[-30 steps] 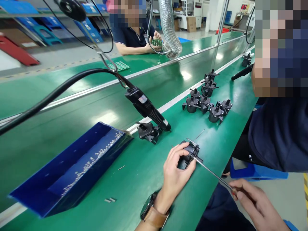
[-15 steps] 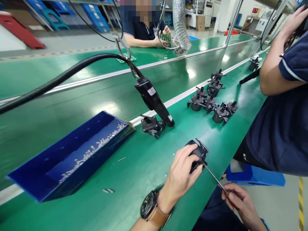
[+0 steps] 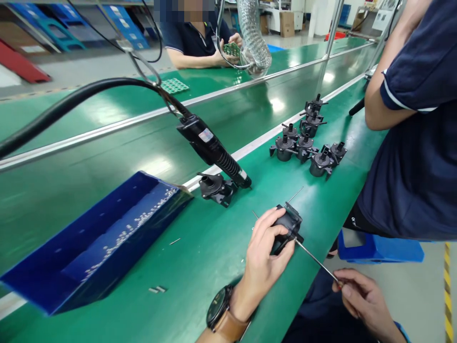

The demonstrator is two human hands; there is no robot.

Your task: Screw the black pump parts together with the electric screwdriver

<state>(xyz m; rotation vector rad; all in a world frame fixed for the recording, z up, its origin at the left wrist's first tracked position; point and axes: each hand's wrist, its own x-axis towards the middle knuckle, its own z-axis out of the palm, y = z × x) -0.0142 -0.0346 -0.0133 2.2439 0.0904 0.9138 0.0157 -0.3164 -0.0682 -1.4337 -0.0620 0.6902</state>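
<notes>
My left hand [image 3: 262, 259] is closed round a black plastic pump housing [image 3: 287, 225] lying on its side on the green belt near the front edge. My right hand [image 3: 360, 297], off the table's edge, pinches the handle of a thin screwdriver [image 3: 316, 259] whose tip sits against the housing's lower side. A watch with a brown strap is on my left wrist. A thin metal pin [image 3: 295, 194] lies on the belt just beyond the housing.
A hanging electric screwdriver [image 3: 210, 150] rests its tip by another black housing [image 3: 214, 187]. A blue tray [image 3: 53, 281] with small screws lies left. Several black housings [image 3: 307, 145] stand further right. A person in a navy shirt [image 3: 414, 157] stands right; another sits across the belt.
The view has shifted slightly. My right hand and the screwdriver stay at the housing, with the shaft angle changing a little. The person at the right has straightened up.
</notes>
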